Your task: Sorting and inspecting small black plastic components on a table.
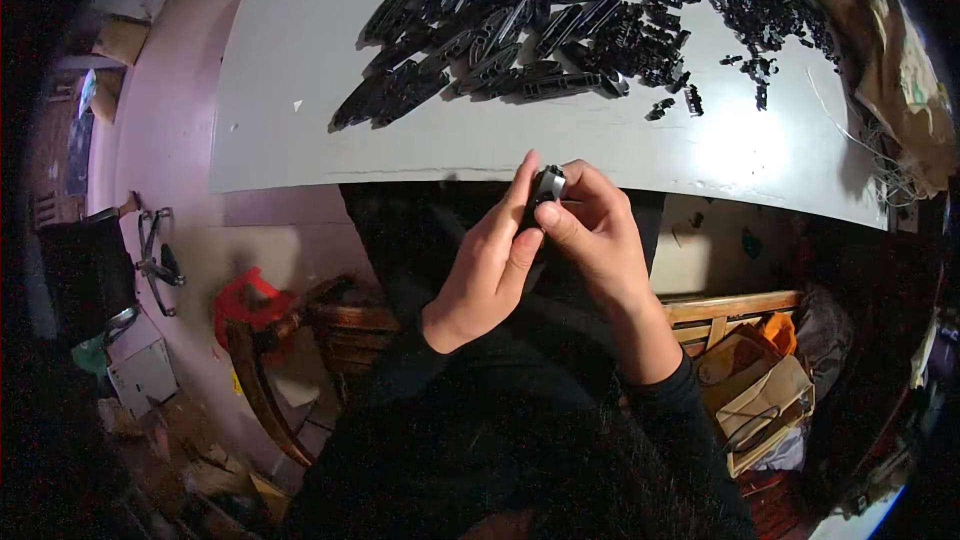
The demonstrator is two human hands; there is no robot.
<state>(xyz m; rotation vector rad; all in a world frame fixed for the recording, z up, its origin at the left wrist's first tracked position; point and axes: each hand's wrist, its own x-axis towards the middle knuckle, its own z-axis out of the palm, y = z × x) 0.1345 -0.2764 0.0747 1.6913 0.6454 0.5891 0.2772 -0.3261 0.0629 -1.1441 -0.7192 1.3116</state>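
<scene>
Both arms (690,430), in dark sleeves (400,380), reach up from the lower edge of the view and meet in front of the body, the left bare only from about the wrist (445,326), the right with a stretch of forearm (652,352) uncovered. The left hand (485,265) tilts up and to the right, its fingers (512,198) held long, its thumb (517,260) angled upward opposite them in a grip. The right hand (608,238) leans in from the other side, fingers curled and thumb stretched leftward in a pinch, its tip just beside the left thumb's.

Held pc (551,183): glossy, plastic-look.
</scene>
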